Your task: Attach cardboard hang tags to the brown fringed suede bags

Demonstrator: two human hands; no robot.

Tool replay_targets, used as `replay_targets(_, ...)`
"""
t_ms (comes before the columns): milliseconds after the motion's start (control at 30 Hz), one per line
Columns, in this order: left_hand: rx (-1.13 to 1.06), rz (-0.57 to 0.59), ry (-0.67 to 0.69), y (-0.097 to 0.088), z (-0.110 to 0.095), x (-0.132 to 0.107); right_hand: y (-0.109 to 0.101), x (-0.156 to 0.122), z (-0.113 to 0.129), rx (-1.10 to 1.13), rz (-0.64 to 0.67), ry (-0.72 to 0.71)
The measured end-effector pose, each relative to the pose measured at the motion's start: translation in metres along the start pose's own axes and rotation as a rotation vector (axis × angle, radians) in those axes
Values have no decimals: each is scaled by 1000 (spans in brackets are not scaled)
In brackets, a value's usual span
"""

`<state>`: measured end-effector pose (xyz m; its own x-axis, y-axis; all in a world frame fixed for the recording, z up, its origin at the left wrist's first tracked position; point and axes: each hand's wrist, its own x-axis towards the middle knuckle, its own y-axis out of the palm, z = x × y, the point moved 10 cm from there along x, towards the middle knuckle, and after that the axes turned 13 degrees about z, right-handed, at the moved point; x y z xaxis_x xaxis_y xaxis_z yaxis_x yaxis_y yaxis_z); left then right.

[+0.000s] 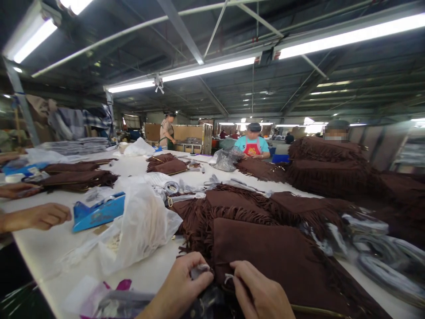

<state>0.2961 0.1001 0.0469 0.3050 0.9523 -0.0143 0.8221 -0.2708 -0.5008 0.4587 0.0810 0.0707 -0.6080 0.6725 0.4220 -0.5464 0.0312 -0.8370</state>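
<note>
My left hand (186,283) is closed, thumb against fingers, with a small greyish piece at its fingertips that I cannot make out. Beside it, my right hand (260,290) pinches a thin white string (229,278) at the near left corner of a brown fringed bag (265,252). This bag has a gold zip along its near edge and lies on top of other brown fringed pieces (232,200). Below the left hand is a clear plastic packet (122,305) with purple bits, partly hidden by my wrist.
A white plastic bag (139,217) and a blue box (99,212) stand left on the white table (40,257). A co-worker's hand (43,218) reaches in there. Wrapped straps (381,261) lie right, below tall brown stacks (328,173). Another person (253,144) works across the table.
</note>
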Motion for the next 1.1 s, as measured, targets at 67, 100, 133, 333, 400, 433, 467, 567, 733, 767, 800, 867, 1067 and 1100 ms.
replay_targets(67,3,-17,10,0,0,1,-9,5,1,80,20,69)
replay_targets(100,8,-20,20,0,-1,1,-14,8,3,150,29,88)
replay_targets(133,8,-17,28,1,-1,1,-17,11,5,234,38,102)
replay_targets(333,-72,10,-1,4,5,5,4,30,10,571,230,205)
replay_targets(400,-104,20,12,5,8,5,11,34,9,594,265,222)
replay_targets(433,-125,26,20,6,9,5,13,36,8,611,264,221)
replay_targets(467,-155,30,24,7,12,6,15,38,9,649,261,219)
replay_targets(567,-369,61,-16,14,27,8,29,45,15,932,363,245)
replay_targets(733,-744,185,-130,32,45,12,29,67,18,1220,377,272)
replay_targets(767,-751,202,-139,33,45,11,21,71,11,1141,308,276)
replay_targets(800,-733,207,-135,33,45,11,12,73,4,1023,250,276)
replay_targets(867,-634,165,-83,27,41,10,-4,71,-3,749,187,264)
replay_targets(1067,-169,-16,59,7,18,-2,-11,36,5,248,201,196)
replay_targets(1100,-118,-37,66,5,16,-4,-9,31,7,206,199,182)
